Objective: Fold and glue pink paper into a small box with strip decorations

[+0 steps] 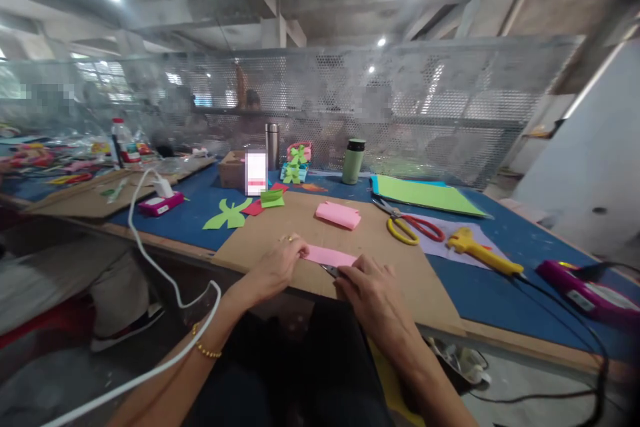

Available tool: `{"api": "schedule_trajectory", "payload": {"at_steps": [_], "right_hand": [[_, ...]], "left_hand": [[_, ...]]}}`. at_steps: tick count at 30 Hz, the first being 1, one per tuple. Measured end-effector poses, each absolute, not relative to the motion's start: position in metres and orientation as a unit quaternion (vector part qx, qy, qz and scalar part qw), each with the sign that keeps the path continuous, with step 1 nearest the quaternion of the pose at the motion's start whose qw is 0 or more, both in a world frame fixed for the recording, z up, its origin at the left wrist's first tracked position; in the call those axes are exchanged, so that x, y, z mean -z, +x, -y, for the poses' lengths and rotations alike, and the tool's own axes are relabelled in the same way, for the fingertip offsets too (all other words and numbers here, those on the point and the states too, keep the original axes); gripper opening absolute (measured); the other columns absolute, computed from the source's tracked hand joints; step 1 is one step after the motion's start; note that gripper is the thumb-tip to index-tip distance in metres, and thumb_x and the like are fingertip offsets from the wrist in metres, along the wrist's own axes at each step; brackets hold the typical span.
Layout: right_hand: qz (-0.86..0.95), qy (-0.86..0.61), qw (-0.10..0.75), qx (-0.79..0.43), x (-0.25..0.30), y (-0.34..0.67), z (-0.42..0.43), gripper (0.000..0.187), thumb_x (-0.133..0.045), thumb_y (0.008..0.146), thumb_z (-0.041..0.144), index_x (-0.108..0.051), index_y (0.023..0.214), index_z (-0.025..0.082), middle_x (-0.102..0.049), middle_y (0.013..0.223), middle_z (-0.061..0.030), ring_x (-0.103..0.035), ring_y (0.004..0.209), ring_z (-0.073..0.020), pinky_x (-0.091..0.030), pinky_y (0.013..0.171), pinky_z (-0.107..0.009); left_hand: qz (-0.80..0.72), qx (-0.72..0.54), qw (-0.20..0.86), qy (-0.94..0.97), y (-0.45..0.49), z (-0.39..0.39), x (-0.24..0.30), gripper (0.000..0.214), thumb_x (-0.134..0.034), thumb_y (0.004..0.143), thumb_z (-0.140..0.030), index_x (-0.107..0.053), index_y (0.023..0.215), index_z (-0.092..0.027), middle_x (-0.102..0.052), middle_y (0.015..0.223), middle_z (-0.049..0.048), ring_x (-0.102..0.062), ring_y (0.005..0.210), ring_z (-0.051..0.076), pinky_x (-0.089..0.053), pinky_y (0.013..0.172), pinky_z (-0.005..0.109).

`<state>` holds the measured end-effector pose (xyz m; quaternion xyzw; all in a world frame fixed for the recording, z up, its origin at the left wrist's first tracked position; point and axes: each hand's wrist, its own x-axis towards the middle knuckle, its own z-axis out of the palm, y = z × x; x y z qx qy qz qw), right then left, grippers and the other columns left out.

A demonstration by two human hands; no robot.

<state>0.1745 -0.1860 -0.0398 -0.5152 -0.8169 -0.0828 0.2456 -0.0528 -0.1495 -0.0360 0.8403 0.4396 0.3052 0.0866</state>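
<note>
Hands closed on a pink paper strip (pixel 330 255) at the near edge of the cardboard sheet (pixel 400 267).
Left hand (pixel 277 268) pinched the strip's left end; right hand (pixel 373 290) gripped its right end, a small dark tool (pixel 330 271) poking from under the fingers.

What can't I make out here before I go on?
Head view only:
- Dark tool beside the pink paper strip: mostly hidden under the right hand; kind and grip unclear.
- Left hand pinches the strip's end; lower fingers hidden by the paper.
- White label by the brown box: blurred out.
</note>
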Motion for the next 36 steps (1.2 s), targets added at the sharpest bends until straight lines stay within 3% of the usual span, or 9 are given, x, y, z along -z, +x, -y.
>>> {"api": "schedule_trajectory", "payload": {"at_steps": [4, 10, 36], "right_hand": [[0.821, -0.507, 0.251, 0.073, 0.043, 0.178, 0.182, 0.017, -0.058, 0.095, 0.026, -0.074, 0.094, 0.023, -0.063, 0.09, -0.0066, -0.056, 0.083, -0.0216, -0.031, 0.074, -0.034], [0.823, -0.506, 0.252, 0.048, 0.04, 0.178, 0.182, 0.017, -0.059, 0.094, 0.025, -0.075, 0.09, 0.025, -0.063, 0.09, -0.006, -0.055, 0.081, -0.0199, -0.031, 0.073, -0.033], [0.825, -0.499, 0.263, 0.039, 0.037, 0.174, 0.182, 0.014, -0.063, 0.092, 0.024, -0.076, 0.086, 0.027, -0.063, 0.085, -0.0042, -0.055, 0.078, -0.0194, -0.03, 0.073, -0.033]], "left_hand": [[-0.422, -0.267, 0.083, 0.862, -0.068, 0.14, 0.025, 0.028, -0.04, 0.098, -0.017, -0.068, 0.102, -0.018, -0.061, 0.11, 0.0086, -0.058, 0.1, 0.02, -0.045, 0.09, 0.033], [-0.424, -0.253, 0.055, 0.868, -0.09, 0.126, 0.028, 0.024, -0.052, 0.097, -0.025, -0.076, 0.103, -0.025, -0.067, 0.106, 0.0039, -0.059, 0.1, 0.019, -0.044, 0.091, 0.034], [-0.405, -0.272, 0.078, 0.869, -0.093, 0.116, 0.036, 0.021, -0.058, 0.095, -0.028, -0.079, 0.099, -0.025, -0.069, 0.104, 0.0036, -0.059, 0.094, 0.018, -0.044, 0.087, 0.031]]}}
